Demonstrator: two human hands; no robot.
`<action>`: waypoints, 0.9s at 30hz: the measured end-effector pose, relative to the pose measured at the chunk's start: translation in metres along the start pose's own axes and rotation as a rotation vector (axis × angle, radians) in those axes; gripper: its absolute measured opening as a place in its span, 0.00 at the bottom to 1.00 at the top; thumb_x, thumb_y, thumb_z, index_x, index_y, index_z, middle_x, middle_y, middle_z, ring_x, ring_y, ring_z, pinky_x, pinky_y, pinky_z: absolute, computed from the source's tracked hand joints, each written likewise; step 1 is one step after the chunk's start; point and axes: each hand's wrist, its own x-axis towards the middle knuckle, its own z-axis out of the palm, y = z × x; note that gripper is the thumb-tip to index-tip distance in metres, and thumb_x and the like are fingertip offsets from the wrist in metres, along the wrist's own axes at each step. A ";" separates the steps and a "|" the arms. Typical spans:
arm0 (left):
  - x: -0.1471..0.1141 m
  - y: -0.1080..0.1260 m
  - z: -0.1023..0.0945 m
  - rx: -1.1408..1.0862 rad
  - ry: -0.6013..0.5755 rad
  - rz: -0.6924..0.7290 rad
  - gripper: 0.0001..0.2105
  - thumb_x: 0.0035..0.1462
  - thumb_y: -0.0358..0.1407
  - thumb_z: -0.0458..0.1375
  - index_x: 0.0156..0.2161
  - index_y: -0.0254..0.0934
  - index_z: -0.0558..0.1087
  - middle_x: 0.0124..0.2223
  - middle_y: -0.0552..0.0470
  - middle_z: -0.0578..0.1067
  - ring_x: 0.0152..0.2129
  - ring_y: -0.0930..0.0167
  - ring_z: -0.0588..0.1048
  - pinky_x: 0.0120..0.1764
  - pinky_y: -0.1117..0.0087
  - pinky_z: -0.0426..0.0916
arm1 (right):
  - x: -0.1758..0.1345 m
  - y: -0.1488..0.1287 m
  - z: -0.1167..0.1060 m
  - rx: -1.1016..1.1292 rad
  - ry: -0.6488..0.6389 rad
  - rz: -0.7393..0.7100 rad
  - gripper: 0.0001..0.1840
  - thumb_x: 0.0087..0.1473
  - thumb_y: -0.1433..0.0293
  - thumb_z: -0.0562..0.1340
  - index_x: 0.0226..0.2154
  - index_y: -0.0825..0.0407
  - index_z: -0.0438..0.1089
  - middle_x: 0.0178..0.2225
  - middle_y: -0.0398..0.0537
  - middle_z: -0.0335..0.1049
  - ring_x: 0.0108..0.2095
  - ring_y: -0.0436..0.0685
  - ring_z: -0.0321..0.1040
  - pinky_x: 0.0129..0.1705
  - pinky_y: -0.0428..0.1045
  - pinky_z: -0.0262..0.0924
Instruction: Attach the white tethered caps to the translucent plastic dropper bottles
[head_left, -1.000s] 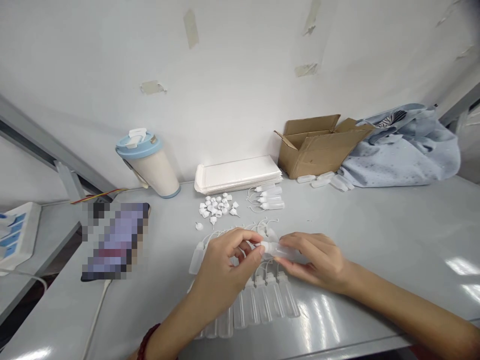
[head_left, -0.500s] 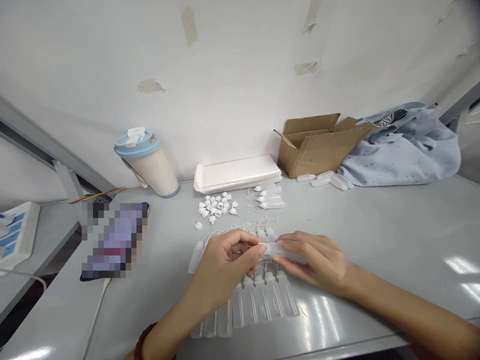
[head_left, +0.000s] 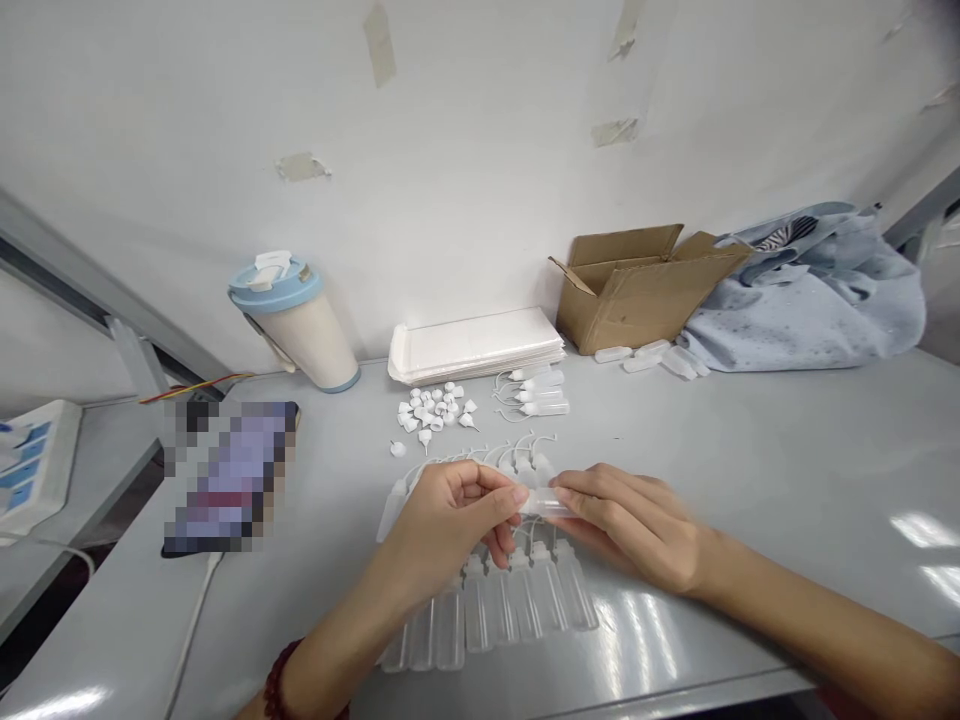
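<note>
A small translucent plastic bottle (head_left: 549, 503) lies sideways between my two hands above the table. My left hand (head_left: 457, 515) pinches its white cap end with thumb and forefinger, which partly cover the cap. Around the body of the bottle, my right hand (head_left: 637, 525) is closed from the right. Below them several capped bottles (head_left: 529, 600) lie side by side in a row, their thin tethers curling upward. Another row of capped bottles (head_left: 392, 507) lies just behind, partly hidden by my left hand.
Loose white caps (head_left: 427, 408) are heaped behind my hands, beside several bottles with tethers (head_left: 544, 395). Farther back are white envelopes (head_left: 480, 340), an open cardboard box (head_left: 630, 310), uncapped bottles (head_left: 649, 357) and a blue cloth bag (head_left: 810, 310). A tumbler (head_left: 307, 330) and a phone (head_left: 240, 470) are left.
My left fingers have shifted slightly on the cap end, and my right hand has turned a little around the bottle. The things on the table stay where they were.
</note>
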 end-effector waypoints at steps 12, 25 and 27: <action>-0.004 -0.003 0.004 0.192 0.080 0.370 0.02 0.52 0.29 0.60 0.32 0.37 0.75 0.35 0.53 0.73 0.32 0.73 0.73 0.36 0.74 0.72 | -0.004 -0.005 0.006 0.241 0.012 0.307 0.08 0.60 0.67 0.58 0.38 0.57 0.66 0.30 0.52 0.76 0.27 0.52 0.74 0.25 0.43 0.70; -0.001 0.000 0.004 -0.031 -0.033 0.030 0.11 0.53 0.42 0.62 0.29 0.35 0.71 0.24 0.55 0.74 0.22 0.74 0.73 0.28 0.74 0.69 | -0.001 -0.005 0.004 0.124 0.113 0.169 0.06 0.55 0.76 0.63 0.37 0.57 0.65 0.31 0.54 0.75 0.29 0.53 0.74 0.27 0.44 0.70; -0.001 0.000 0.003 0.000 -0.099 0.019 0.14 0.55 0.43 0.59 0.26 0.34 0.72 0.22 0.54 0.73 0.19 0.75 0.71 0.26 0.74 0.67 | 0.001 -0.005 0.002 0.113 0.100 0.151 0.06 0.55 0.76 0.61 0.37 0.56 0.65 0.32 0.55 0.75 0.29 0.53 0.73 0.26 0.44 0.69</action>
